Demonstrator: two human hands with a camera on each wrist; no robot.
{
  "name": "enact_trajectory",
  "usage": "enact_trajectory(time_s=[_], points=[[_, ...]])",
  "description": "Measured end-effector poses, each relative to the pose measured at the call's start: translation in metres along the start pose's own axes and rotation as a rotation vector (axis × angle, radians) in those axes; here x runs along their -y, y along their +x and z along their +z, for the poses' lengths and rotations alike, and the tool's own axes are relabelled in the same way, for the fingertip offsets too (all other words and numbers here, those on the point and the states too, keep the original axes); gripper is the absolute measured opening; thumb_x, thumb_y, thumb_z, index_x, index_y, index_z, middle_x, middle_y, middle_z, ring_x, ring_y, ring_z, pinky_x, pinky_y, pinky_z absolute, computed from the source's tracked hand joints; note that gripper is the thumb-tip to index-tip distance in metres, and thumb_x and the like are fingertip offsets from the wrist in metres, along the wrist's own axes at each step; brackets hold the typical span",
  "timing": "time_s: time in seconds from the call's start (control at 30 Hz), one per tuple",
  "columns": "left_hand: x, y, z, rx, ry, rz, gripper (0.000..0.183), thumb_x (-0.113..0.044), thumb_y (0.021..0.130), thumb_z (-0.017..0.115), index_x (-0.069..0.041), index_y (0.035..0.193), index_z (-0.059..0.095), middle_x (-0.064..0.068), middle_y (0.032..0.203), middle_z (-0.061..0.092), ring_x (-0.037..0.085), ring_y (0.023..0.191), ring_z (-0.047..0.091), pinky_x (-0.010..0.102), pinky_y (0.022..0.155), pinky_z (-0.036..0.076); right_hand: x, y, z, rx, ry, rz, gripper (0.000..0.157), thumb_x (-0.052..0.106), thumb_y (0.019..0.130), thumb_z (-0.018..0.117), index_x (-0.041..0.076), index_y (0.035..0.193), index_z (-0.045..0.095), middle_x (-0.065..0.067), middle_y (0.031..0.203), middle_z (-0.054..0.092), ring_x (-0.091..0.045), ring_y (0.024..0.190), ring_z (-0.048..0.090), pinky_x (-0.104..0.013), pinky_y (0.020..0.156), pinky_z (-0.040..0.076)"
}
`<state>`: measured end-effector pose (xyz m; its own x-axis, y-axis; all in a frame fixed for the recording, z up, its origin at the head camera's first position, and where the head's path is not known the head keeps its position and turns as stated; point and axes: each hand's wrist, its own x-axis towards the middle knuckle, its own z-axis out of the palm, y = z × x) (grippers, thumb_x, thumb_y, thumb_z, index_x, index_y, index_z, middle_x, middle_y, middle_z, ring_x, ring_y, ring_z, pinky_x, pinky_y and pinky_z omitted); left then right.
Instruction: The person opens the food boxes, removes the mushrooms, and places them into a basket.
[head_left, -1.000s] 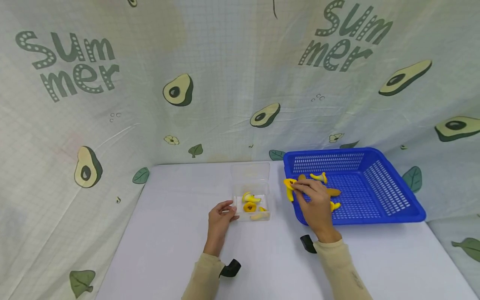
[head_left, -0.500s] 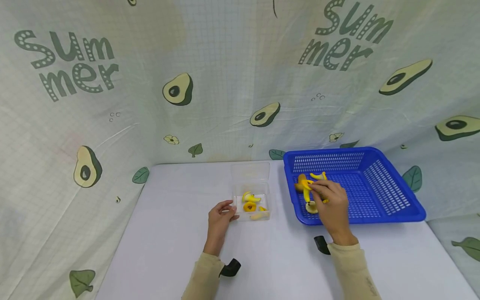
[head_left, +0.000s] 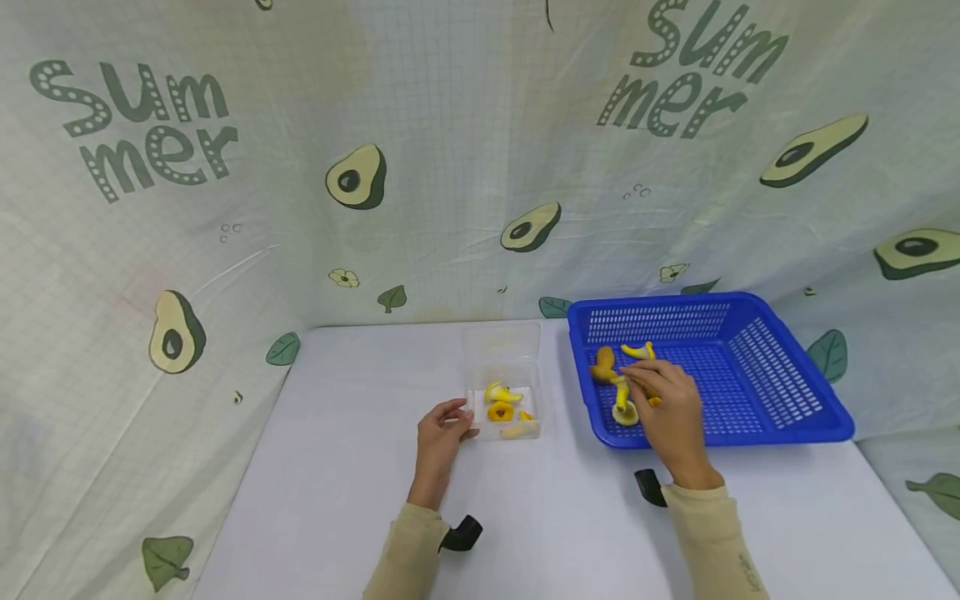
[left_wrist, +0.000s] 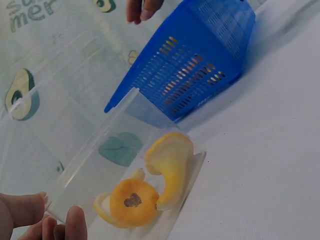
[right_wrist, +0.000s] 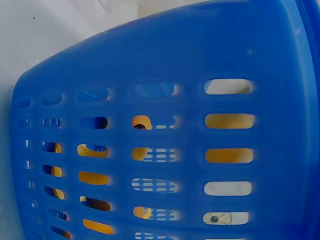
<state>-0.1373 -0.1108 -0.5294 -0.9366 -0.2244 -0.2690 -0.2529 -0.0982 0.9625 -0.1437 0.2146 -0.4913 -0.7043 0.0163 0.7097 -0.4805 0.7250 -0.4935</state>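
My left hand (head_left: pixel 439 446) pinches the near left edge of a clear plastic box (head_left: pixel 531 377), its lid raised at the back. Inside lie several yellow mushrooms, one with a round orange cap (left_wrist: pixel 133 202) and one curved and pale (left_wrist: pixel 172 167). Over the left part of a blue basket (head_left: pixel 750 421), my right hand (head_left: pixel 667 412) has its fingertips together on a small yellow mushroom (head_left: pixel 619 380), mostly covered by the fingers. Just below it, a mushroom with a pale cap (head_left: pixel 625 413) sits in the basket. The basket wall blocks the right wrist view of this hand.
Brown-yellow mushrooms (head_left: pixel 603 365) lie by the basket's left wall, and another yellow-white one (head_left: pixel 639 351) rests farther back. The white table (head_left: pixel 360 400) ends at a printed curtain (head_left: pixel 442 283). A black wrist mount (head_left: pixel 461 534) sticks out beside the left sleeve.
My right hand has moved right from the basket's left rim to over its inside, carrying the yellow mushroom, whose orange ring-shaped cap no longer shows. My left hand and the box have stayed put.
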Motion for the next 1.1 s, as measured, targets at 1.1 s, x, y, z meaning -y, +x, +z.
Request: enact_trajectory(time_s=[1.1], points=[[-0.001,0.0,-0.002,0.032,-0.046,0.018,0.037,0.005,0.098,0.071,0.014,0.132,0.062,0.008,0.1,0.058,0.015,0.078,0.058,0.027,0.073,0.067,0.069,0.005,0.059,0.337,0.082,-0.17,0.026,-0.004,0.082,0.088,0.007,0.105,0.081,-0.005,0.106,0.074,-0.026,0.1,0.068,-0.047,0.091,0.058]])
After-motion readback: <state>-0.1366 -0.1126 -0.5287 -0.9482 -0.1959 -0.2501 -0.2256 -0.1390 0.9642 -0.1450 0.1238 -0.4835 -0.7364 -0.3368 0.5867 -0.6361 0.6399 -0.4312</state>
